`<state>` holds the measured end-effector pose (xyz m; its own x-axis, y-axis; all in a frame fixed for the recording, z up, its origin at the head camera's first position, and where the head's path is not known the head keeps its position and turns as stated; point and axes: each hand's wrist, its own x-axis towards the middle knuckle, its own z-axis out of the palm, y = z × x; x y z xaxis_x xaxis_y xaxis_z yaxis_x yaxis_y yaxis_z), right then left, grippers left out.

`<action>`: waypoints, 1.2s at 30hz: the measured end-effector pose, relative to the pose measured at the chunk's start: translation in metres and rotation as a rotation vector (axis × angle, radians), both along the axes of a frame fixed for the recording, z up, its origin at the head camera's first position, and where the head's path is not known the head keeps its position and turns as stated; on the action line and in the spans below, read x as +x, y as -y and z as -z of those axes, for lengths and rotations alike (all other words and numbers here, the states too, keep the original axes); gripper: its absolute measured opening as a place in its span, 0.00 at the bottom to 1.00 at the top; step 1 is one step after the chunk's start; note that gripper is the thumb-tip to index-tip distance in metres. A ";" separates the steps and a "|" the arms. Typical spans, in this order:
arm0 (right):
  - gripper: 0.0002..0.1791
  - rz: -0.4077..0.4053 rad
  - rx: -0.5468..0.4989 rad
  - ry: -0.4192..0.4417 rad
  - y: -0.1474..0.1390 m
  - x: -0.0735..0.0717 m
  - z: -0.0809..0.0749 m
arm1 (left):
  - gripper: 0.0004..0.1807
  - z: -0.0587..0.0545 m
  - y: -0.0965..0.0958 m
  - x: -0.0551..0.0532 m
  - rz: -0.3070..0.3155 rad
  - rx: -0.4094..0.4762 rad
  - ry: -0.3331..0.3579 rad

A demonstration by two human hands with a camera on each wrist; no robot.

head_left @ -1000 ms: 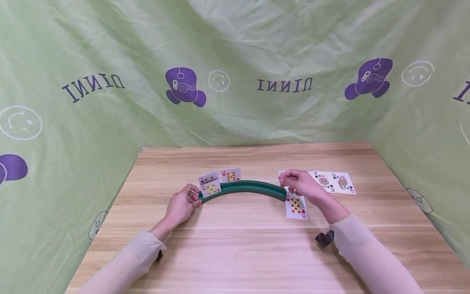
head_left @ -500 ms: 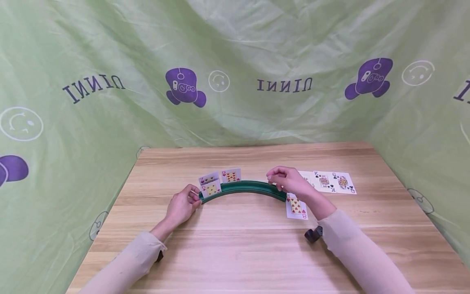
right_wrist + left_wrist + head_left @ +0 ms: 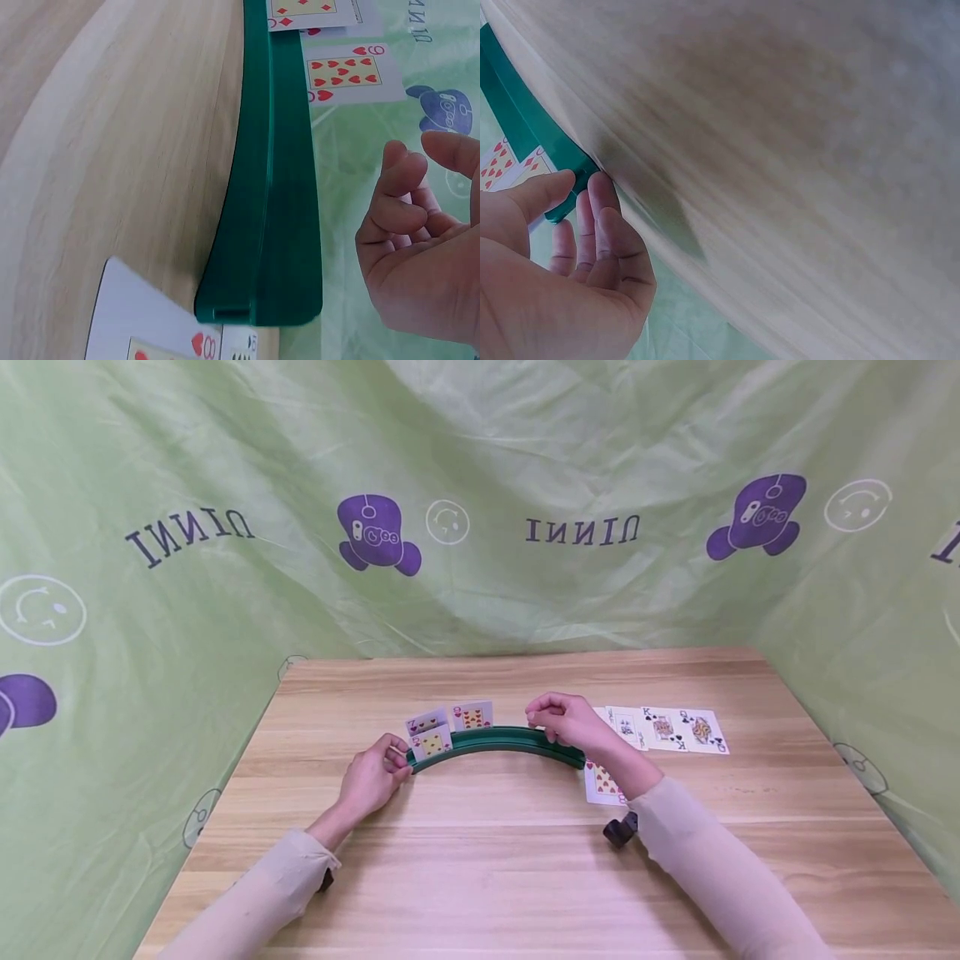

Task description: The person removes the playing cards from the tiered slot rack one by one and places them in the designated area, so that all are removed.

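A curved green playing card holder (image 3: 501, 740) lies across the middle of the table. My left hand (image 3: 370, 783) pinches its left end between thumb and fingers, plain in the left wrist view on the green holder (image 3: 551, 139). Near that end stand a five of diamonds (image 3: 432, 744), a seven of hearts (image 3: 423, 723) behind it, and a nine of hearts (image 3: 474, 716). Over the holder's right half hovers my right hand (image 3: 576, 727), fingers loosely bent. The right wrist view shows nothing between thumb and fingertips of this right hand (image 3: 420, 240).
An eight of hearts (image 3: 602, 783) lies by the holder's right end, partly behind the right forearm. Farther right, a king (image 3: 662, 729) and a queen (image 3: 703, 731) lie face up beside another card (image 3: 626, 727). Green printed cloth (image 3: 480, 602) surrounds the wooden table (image 3: 480, 877).
My right hand has moved left, from beside the face-up cards to over the green holder, uncovering more of those cards. The left hand keeps its place on the holder's end.
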<state>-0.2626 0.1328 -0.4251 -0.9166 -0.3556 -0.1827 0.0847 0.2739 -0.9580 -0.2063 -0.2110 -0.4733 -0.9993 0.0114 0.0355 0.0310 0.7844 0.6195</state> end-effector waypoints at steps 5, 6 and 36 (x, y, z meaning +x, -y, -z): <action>0.20 0.001 -0.040 -0.004 0.009 -0.004 0.001 | 0.15 0.000 0.000 0.000 -0.002 0.007 0.009; 0.19 0.002 -0.046 -0.006 0.010 -0.004 0.002 | 0.15 0.000 0.000 0.000 -0.002 0.009 0.011; 0.12 0.034 -0.025 0.015 0.052 -0.019 0.008 | 0.16 0.002 0.000 -0.001 -0.002 0.014 0.006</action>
<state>-0.2811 0.0805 -0.4333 -0.9253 -0.3292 -0.1882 0.1081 0.2467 -0.9630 -0.2069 -0.2114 -0.4752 -0.9995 0.0086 0.0296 0.0254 0.7756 0.6307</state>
